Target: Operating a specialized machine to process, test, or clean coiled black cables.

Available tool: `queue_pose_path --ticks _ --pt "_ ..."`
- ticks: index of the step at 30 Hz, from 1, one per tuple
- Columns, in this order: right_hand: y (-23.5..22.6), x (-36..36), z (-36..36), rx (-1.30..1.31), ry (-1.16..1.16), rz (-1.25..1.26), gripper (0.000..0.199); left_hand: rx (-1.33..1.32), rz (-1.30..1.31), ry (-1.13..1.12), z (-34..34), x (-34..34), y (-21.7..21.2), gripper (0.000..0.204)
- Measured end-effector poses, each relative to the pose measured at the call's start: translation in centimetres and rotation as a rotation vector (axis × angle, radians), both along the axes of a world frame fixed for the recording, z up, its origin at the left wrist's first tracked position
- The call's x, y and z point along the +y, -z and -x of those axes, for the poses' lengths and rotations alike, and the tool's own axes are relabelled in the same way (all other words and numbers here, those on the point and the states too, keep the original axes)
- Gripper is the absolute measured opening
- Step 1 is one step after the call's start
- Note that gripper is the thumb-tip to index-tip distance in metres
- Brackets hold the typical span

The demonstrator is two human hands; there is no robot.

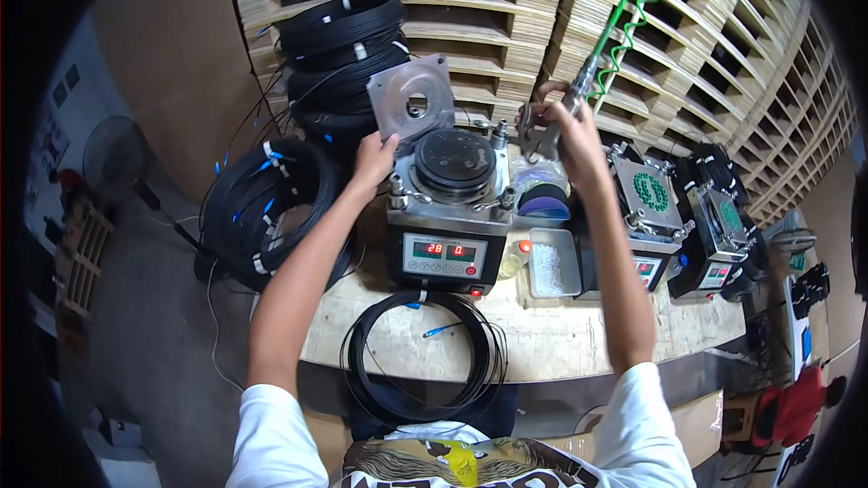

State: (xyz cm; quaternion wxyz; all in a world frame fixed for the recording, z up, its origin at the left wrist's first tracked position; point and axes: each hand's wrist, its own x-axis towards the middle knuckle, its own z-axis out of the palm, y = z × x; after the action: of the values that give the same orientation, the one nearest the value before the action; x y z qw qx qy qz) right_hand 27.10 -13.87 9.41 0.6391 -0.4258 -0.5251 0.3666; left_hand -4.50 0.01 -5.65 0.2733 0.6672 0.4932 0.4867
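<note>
My left hand point(372, 160) grips the lower edge of a square grey metal plate point(411, 101) with a round hole, held tilted up behind a grey benchtop machine point(449, 208) with a dark round disc on top and a red digit display. My right hand point(568, 131) is raised to the machine's right, closed around an air blow gun point(553, 122) fed by a green coiled hose point(633, 9) hanging from above.
Black cable coils lie in front of me point(420, 357), at the left point(271, 208) and stacked behind point(348, 45). Two similar machines point(649, 208) point(723, 230) stand to the right. A clear tray of white bits point(553, 264) and a small bottle point(517, 258) sit on the wooden table point(561, 339). Wooden pallets point(506, 0) behind.
</note>
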Motion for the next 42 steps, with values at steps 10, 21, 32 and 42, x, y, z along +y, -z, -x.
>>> queue_pose_path --ticks 10,21,32,42 --pt "7.2 -2.4 12.5 0.184 0.292 -0.156 0.01 -0.215 -0.04 -0.151 -4.1 -1.2 1.7 0.031" --pt "9.6 -0.5 15.4 0.132 0.395 -0.246 0.006 -0.321 -0.038 -0.174 -4.6 -1.4 1.9 0.024" --pt "9.1 -1.5 13.0 0.078 0.479 -0.292 0.006 -0.305 -0.06 -0.185 -4.4 -1.7 1.4 0.028" --pt "7.5 -2.8 11.8 -0.009 0.601 -0.33 0.01 -0.412 -0.123 -0.158 -4.5 -1.8 1.3 0.033"
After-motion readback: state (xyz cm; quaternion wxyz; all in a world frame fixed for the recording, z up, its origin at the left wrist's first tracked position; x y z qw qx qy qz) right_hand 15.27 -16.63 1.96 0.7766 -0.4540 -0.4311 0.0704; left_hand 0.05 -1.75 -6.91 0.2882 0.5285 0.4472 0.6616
